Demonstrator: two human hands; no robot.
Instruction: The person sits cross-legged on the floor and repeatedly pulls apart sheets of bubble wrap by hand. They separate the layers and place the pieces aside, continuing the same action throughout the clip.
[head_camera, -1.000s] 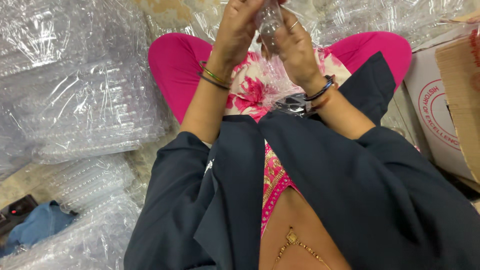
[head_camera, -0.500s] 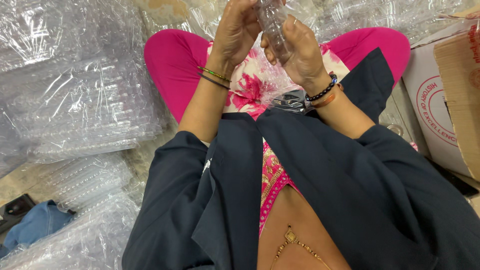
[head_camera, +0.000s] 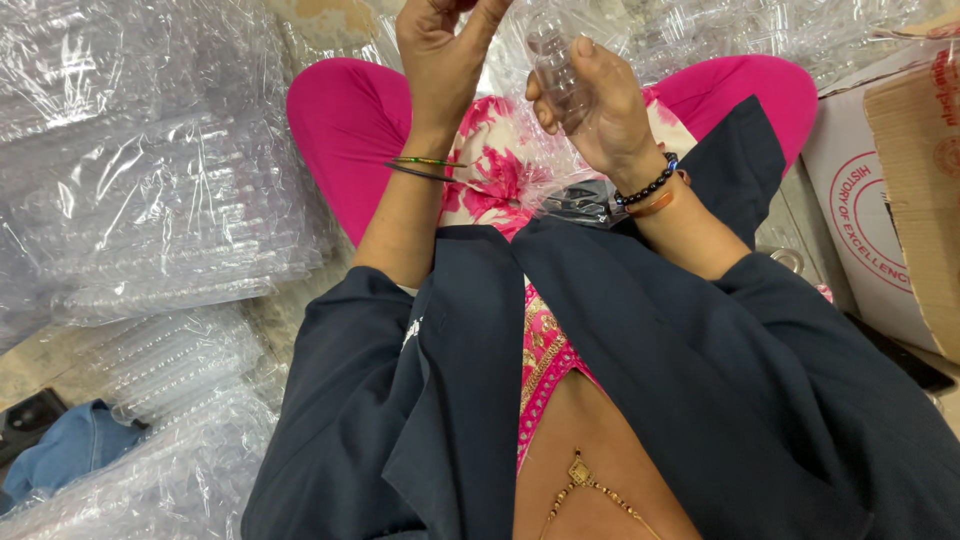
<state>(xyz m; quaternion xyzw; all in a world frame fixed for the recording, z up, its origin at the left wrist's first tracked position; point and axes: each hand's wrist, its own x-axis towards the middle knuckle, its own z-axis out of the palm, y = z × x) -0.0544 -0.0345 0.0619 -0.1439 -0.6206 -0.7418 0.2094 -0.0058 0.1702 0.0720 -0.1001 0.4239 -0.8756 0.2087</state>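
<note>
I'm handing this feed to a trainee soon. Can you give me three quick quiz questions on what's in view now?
1. True or false: the right hand holds a clear plastic piece.
2. Which wrist wears the black bead bracelet? A) left B) right C) neither
3. What lies stacked on the person's left side?

Key
1. True; its fingers wrap the piece.
2. B. The left hand has thin bangles at its wrist instead.
3. Stacks of clear plastic trays in wrapping; a cardboard box sits on the right side.
</note>
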